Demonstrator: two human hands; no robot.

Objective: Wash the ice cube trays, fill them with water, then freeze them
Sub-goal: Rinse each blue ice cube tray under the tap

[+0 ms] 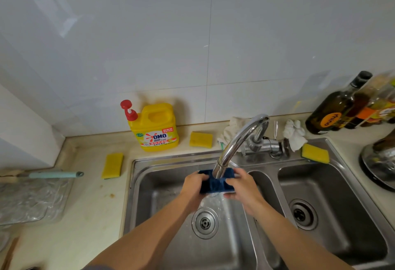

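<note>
Both hands, left hand point(193, 184) and right hand point(241, 186), grip blue ice cube tray point(215, 184) beneath faucet point(237, 141)

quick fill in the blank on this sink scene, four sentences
1. The left hand and right hand hold the blue ice cube tray under the ____.
2. The tray is over the ____ basin of the sink.
3. The yellow detergent bottle has a ____ pump.
4. ____ yellow sponges lie around the sink.
Missing words: faucet; left; red; three.
</note>
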